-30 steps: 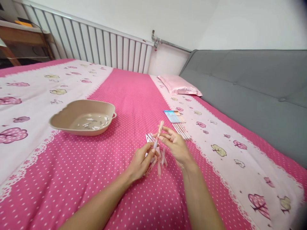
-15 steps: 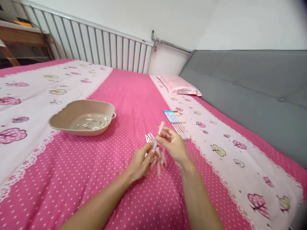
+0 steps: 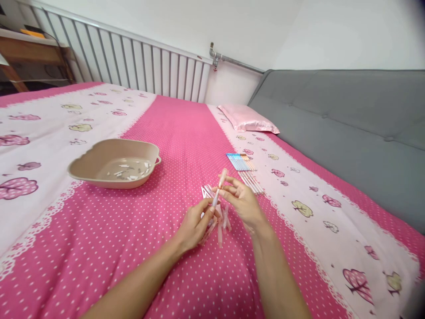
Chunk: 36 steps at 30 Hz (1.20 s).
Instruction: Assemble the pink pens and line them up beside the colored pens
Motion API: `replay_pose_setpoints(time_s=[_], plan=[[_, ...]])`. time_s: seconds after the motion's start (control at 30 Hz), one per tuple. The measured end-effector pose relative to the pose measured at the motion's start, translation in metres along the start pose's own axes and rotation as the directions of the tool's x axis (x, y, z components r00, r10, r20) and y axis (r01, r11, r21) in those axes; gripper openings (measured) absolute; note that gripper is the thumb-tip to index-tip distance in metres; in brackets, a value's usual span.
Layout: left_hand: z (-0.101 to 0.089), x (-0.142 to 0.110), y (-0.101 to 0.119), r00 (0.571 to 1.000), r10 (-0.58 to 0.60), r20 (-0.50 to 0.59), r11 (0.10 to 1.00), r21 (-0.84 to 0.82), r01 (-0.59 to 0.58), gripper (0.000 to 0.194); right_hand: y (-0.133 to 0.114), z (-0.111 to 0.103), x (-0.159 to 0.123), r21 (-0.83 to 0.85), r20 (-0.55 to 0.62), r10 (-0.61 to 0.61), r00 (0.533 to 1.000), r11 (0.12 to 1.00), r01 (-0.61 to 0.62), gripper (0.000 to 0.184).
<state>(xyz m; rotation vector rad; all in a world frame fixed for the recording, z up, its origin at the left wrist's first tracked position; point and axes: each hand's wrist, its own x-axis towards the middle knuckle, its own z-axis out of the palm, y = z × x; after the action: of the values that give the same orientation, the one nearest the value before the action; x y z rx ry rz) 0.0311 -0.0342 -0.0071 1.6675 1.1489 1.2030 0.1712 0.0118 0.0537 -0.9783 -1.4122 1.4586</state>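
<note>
A slim pale pink and white pen [image 3: 216, 197] is held slanted between both hands, above the bed. My left hand [image 3: 196, 221] pinches its lower end with closed fingers. Near its pink upper part, my right hand [image 3: 241, 200] has its thumb and fingers closed around the barrel. Below and behind the hands lies a loose pile of pink and clear pen parts [image 3: 220, 232], partly hidden by my left hand. Just beyond my right hand, blue and orange pens [image 3: 241, 162] lie in a neat row, with a row of whitish pens [image 3: 251, 182] nearer me.
To the left, a beige plastic basin [image 3: 109, 181] holds several small white and grey pieces. A pink pillow [image 3: 248, 118] lies by the grey headboard [image 3: 348, 110]. Behind the bed are a white radiator [image 3: 133, 62] and a pipe [image 3: 239, 62]; a wooden desk [image 3: 36, 51] stands far left.
My right thumb and fingers have shifted slightly along and around the pen. My left hand keeps its grip in the same place. The basin, the rows and the pile look unchanged.
</note>
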Motion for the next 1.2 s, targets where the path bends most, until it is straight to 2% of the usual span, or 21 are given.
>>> replay_pose_setpoints(time_s=[0.23, 0.57, 0.7, 0.87, 1.07, 1.13, 1.2], plan=[[0.001, 0.0, -0.001, 1.0, -0.008, 0.005, 1.0, 0.024, 0.008, 0.032, 0.0, -0.001, 0.001, -0.011, -0.027, 0.001, 1.0, 1.0, -0.001, 0.044], [0.001, 0.0, -0.002, 1.0, -0.02, 0.016, 0.998, -0.064, 0.022, 0.032, -0.002, 0.001, 0.0, 0.04, 0.02, -0.004, 1.0, 0.999, 0.003, 0.044], [0.002, 0.002, -0.004, 1.0, -0.02, -0.01, 1.0, -0.015, 0.02, 0.026, 0.001, 0.0, 0.002, 0.037, -0.043, 0.013, 0.999, 0.999, -0.011, 0.047], [0.003, 0.004, -0.001, 0.995, -0.032, -0.093, 0.999, -0.015, 0.031, 0.014, 0.006, 0.004, 0.002, -0.02, -0.139, 0.003, 0.99, 1.0, -0.006, 0.051], [0.003, 0.004, 0.002, 0.992, -0.039, -0.119, 0.999, -0.01, 0.038, 0.015, 0.011, 0.009, 0.004, -0.061, -0.194, -0.044, 0.98, 0.998, 0.032, 0.053], [0.002, 0.004, 0.002, 0.995, -0.046, -0.09, 0.999, -0.033, 0.043, 0.017, 0.01, 0.009, 0.004, -0.01, -0.174, -0.028, 0.984, 1.0, 0.026, 0.056], [0.001, 0.003, 0.002, 0.998, -0.036, -0.059, 0.998, -0.056, 0.033, 0.022, 0.008, 0.007, 0.003, 0.071, -0.104, -0.006, 0.995, 0.997, 0.013, 0.055]])
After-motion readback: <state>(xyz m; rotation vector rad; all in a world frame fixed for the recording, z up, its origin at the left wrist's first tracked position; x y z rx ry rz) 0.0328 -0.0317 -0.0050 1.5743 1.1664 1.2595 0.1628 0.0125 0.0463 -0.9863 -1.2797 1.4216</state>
